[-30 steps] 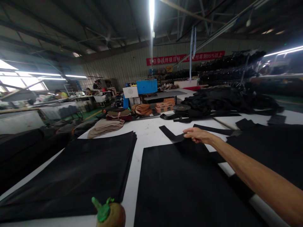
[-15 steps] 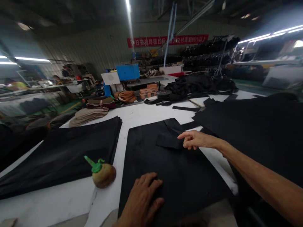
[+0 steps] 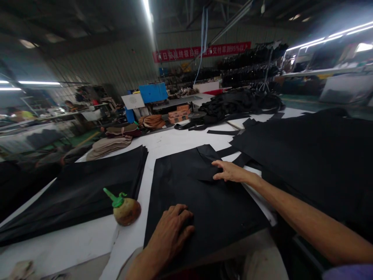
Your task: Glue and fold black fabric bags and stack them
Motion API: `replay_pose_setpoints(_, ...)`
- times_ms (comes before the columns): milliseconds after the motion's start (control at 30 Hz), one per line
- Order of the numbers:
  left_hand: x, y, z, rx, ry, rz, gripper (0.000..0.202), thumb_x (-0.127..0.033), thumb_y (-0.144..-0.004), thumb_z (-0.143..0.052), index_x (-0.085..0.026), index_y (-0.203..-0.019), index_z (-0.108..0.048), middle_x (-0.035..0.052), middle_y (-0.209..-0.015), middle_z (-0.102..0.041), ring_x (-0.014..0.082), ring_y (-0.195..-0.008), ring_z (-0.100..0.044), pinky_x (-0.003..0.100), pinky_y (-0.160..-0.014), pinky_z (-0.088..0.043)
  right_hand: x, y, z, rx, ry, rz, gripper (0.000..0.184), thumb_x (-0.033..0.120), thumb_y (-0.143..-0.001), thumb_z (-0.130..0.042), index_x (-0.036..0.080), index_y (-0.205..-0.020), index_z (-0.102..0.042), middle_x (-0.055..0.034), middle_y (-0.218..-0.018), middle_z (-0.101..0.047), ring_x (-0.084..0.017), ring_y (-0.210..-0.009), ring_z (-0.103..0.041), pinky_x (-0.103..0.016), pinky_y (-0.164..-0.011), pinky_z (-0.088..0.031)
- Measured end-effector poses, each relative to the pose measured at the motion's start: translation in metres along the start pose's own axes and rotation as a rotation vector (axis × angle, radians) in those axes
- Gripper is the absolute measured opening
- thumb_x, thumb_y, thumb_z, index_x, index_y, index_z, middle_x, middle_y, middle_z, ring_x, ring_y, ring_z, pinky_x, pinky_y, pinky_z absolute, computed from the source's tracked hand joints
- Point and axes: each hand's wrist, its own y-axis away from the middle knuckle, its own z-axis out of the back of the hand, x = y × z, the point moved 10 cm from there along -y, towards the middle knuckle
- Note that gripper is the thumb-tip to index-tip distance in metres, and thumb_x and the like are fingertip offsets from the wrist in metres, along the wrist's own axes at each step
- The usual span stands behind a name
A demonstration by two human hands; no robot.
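pins black fabric panel (image 3: 204, 210) to surface (image 3: 171, 142), long axis near-to-far: left hand (image 3: 171, 233) fingers splayed flat, right hand (image 3: 230, 173) fingers flat on far flap (image 3: 204, 165), grasping nothing.

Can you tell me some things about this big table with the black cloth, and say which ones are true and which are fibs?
1. The left hand lies flat on the big black fabric sheet. True.
2. The right hand holds the brown bottle. False: its fingers rest on a smaller black piece lying on the sheet, and the bottle sits apart on the white table.
3. The bottle has a green top. True.
4. The banner on the far wall is blue. False: it is red.
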Motion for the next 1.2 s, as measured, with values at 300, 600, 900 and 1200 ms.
replay_pose_setpoints(300,-0.011,-0.004,-0.001,-0.056,-0.167,-0.04,0.024,-0.023,-0.089,-0.047,-0.021,-0.108,-0.06,0.0085,-0.121,-0.057,0.0266,-0.113,-0.05,0.047,-0.092,-0.041,0.001,0.065,0.004,0.046,0.028,0.106,0.016,0.024,-0.077,-0.06,0.02,-0.09,-0.066,0.0005,-0.072,-0.062,-0.013,-0.063,-0.056,-0.024,-0.058,-0.044)
replay_pose_setpoints(600,-0.061,-0.021,-0.005,-0.213,-0.098,-0.209,0.026,-0.015,-0.092,-0.039,-0.02,-0.11,-0.058,0.0074,-0.117,-0.059,0.0205,-0.108,-0.054,0.041,-0.092,-0.046,-0.011,0.121,0.005,-0.13,0.086,0.301,0.027,0.012,-0.079,-0.052,0.025,-0.097,-0.066,-0.0044,-0.105,-0.061,-0.018,-0.098,-0.057,-0.034,-0.086,-0.043)
replay_pose_setpoints(900,-0.1,-0.039,-0.027,-0.191,-0.018,-0.403,0.044,-0.005,-0.089,-0.036,-0.022,-0.128,-0.044,0.0081,-0.138,-0.043,0.0215,-0.129,-0.036,0.044,-0.103,-0.038,0.005,0.161,-0.004,-0.269,0.425,0.465,0.037,0.006,-0.086,-0.04,0.024,-0.11,-0.061,-0.0061,-0.103,-0.064,-0.017,-0.094,-0.059,-0.032,-0.08,-0.051)
replay_pose_setpoints(1200,-0.108,-0.053,-0.049,-0.079,-0.005,-0.447,0.053,-0.003,-0.086,-0.035,-0.027,-0.132,-0.043,0.0054,-0.142,-0.039,0.0229,-0.134,-0.028,0.046,-0.106,-0.033,0.003,0.17,-0.009,-0.234,0.369,0.494,0.035,0.008,-0.09,-0.038,0.024,-0.112,-0.061,-0.0054,-0.107,-0.066,-0.016,-0.096,-0.06,-0.033,-0.083,-0.05)
